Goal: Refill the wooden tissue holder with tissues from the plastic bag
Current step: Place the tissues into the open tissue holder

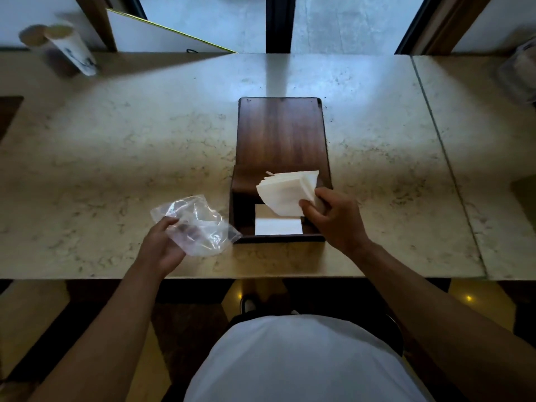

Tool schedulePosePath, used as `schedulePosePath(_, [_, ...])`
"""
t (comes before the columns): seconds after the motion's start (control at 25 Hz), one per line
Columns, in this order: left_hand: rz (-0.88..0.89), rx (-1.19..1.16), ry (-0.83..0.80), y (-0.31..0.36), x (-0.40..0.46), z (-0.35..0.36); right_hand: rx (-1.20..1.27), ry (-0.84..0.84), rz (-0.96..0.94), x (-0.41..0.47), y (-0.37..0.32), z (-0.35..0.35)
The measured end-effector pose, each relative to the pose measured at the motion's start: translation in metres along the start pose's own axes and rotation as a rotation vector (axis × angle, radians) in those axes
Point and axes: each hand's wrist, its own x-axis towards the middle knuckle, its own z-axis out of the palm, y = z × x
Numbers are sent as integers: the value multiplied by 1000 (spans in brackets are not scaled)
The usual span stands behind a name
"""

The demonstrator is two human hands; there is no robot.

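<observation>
Nearest me, my two bare forearms reach out over the front edge of a pale marbled stone table. My left hand pinches a crumpled clear plastic bag between thumb and fingers; the bag looks empty and rests partly on the table, just beside the holder's left wall. It is thin, slick and almost weightless, so I judge any light pinch will carry it.

My right hand grips a fanned stack of white tissues, thumb on top, fingers wrapped beneath the right corner. The stack hovers above the open front of the wooden tissue holder. The sheets are soft, light and loose; held at one corner they splay, so I would square them and hold across the middle before lowering.

Inside the opening, something flat and white already lies at the bottom, probably tissues, though the shadow makes it hard to tell.

Far left stands a blurred paper cup.
</observation>
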Motion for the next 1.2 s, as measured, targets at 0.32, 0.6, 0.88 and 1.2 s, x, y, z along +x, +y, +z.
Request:
schedulePosePath(0.32, [119, 507, 319, 11, 45, -27, 13, -50, 37, 2, -11, 25])
schedulePosePath(0.6, [235, 977, 408, 20, 78, -14, -5, -21, 28, 4, -21, 37])
schedulePosePath(0.88, [620, 1238, 517, 13, 42, 12, 174, -63, 190, 2, -25, 42])
schedulePosePath(1.2, [-93, 235, -249, -14, -15, 97, 816, -92, 515, 6, -32, 34])
